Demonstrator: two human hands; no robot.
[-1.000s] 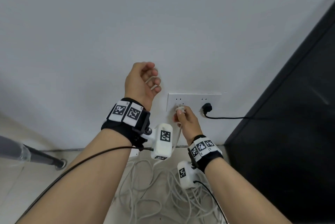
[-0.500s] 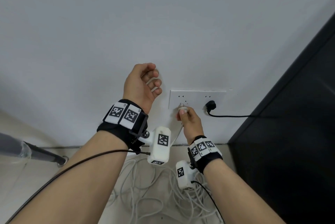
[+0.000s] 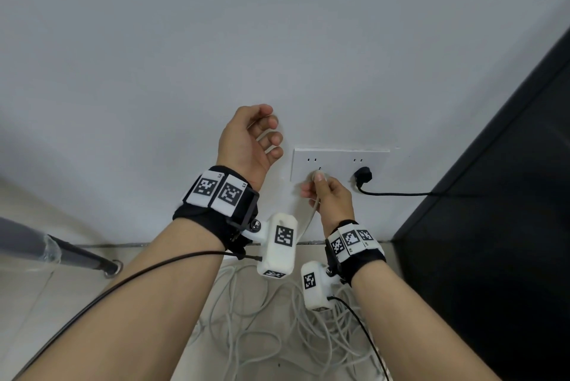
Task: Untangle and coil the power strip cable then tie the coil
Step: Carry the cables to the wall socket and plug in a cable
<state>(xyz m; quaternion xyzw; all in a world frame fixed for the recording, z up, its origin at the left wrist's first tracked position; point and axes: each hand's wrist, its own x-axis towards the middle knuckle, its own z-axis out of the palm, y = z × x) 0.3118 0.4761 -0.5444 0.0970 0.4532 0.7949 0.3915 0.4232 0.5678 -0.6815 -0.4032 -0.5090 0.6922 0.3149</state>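
Far left there's a dark metal pole [image 3: 77,254] angling down to the pale tiled floor [image 3: 37,297], nothing to do with the job.

Next over, the left hand [image 3: 246,143] is up near the white wall [image 3: 277,25], wrist bent back, fingers loosely curled. There seems to be a pale loop running across its fingers, but I honestly can't tell if it's gripping cord or just hanging idle, so I'll leave that open.

Below and between the forearms, the thin white power strip cable [image 3: 271,328] lies on the floor in a messy heap of overlapping loops. The strip itself isn't in view. That cord looks light and floppy, with enough spring that loops will want to pop open, so I'd guess it's best fed through the hands loop by loop instead of yanked, or the knots will tighten.

Then the right hand [image 3: 328,195]: arm reaching forward and up, thumb and fingers pinching the small white plug [image 3: 317,177] right against the white double wall socket plate [image 3: 339,164], cable trailing down from it. The plug body is the rigid bit, so that's where to hold, not the cord.

Further right, a black plug with black cord [image 3: 364,177] sits in the other socket, running toward the black cabinet [image 3: 493,226].
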